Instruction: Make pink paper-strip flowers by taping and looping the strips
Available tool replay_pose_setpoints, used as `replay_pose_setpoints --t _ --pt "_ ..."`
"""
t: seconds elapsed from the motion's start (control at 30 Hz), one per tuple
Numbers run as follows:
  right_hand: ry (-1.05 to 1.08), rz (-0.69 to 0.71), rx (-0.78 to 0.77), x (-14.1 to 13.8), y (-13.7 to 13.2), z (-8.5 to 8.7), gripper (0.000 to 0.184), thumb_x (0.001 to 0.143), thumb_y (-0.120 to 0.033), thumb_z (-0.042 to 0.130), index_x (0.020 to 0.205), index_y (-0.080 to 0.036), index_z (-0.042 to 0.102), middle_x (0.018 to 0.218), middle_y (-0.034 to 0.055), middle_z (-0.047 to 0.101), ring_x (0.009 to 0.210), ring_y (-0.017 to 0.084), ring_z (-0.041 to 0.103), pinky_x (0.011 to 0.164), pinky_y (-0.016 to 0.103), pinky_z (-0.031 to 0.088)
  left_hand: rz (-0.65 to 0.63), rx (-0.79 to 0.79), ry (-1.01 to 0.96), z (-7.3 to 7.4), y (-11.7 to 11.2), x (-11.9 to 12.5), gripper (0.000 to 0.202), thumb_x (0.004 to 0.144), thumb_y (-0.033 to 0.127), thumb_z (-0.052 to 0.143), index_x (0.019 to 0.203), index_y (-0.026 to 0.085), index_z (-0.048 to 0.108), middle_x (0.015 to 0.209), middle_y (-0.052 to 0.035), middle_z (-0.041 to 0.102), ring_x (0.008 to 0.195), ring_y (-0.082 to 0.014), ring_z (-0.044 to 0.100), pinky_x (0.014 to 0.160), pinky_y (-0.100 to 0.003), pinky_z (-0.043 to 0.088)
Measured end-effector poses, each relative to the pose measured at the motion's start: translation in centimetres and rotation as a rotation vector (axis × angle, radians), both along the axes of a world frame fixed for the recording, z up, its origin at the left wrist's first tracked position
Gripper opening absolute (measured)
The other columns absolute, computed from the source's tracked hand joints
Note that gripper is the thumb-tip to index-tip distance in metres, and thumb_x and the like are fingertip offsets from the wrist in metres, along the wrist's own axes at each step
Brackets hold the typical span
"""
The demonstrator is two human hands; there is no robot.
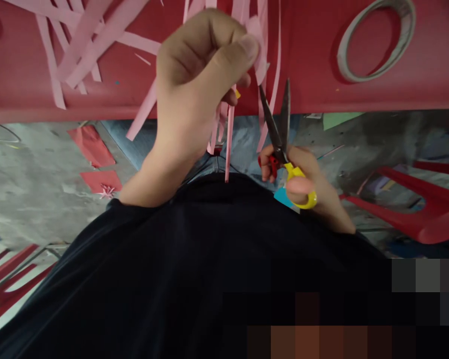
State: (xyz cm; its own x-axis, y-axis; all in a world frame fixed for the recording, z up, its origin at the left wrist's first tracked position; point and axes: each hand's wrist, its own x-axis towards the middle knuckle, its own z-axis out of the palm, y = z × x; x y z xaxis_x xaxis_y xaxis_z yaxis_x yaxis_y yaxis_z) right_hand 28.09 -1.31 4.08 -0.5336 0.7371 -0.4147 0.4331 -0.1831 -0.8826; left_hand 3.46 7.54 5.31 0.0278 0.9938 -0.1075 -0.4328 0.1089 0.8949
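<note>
My left hand (198, 80) is closed in a pinch, thumb against finger, on a pink paper strip (261, 55) held up over the table's near edge. More pink strips hang below and behind this hand, some past the edge. In my right hand (310, 174) is a pair of scissors (280, 129) with yellow and red handles, my thumb through the yellow loop. Their dark blades point away from me and stand apart. One blade tip is close to the lower end of the held strip; whether they touch I cannot tell.
Several loose pink strips (86, 45) lie crossed on the red table (303, 55), at the left. A roll of tape (342, 52) rests at the right. Red paper scraps (92, 144) and a green scrap (340, 119) are on the grey floor. Red chairs (426, 204) stand at both sides.
</note>
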Motion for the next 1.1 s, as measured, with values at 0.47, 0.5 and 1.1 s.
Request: replay_pose_setpoints --t 0.47,0.5,1.1 --pt "-0.040 0.096 0.054 1.4 1.5 1.0 0.075 0.094 -0.098 0.057 0.115 -0.028 0.072 0.079 0.0021 0.071 0.067 0.024 0.065 0.063 0.040 0.045 -0.053 -0.008 0.078 -0.6 0.0 0.3 0.024 0.082 0.010 0.064 0.064 0.021 0.076 0.060 -0.0016 0.058 0.057 -0.0136 0.046 0.061 -0.037 0.022" --pt "-0.054 0.100 0.051 1.5 1.5 0.9 0.074 0.094 -0.098 0.057 0.114 -0.029 0.072 0.079 0.0024 0.071 0.067 0.025 0.066 0.063 0.041 0.045 -0.031 -0.021 0.084 -0.6 0.0 0.4 0.024 0.081 0.010 0.064 0.062 0.020 0.075 0.058 -0.0011 0.055 0.056 -0.0128 0.043 0.061 -0.038 0.021" --pt "-0.121 0.041 0.101 1.1 1.2 1.3 0.076 0.094 -0.099 0.056 0.107 -0.026 0.076 0.073 0.0014 0.067 0.062 0.020 0.062 0.067 0.041 0.041 -0.034 0.135 0.056 -1.5 -0.1 0.5 0.029 0.076 -0.007 0.059 0.063 0.010 0.078 0.057 0.0017 0.054 0.059 -0.0042 0.037 0.063 -0.024 0.032"
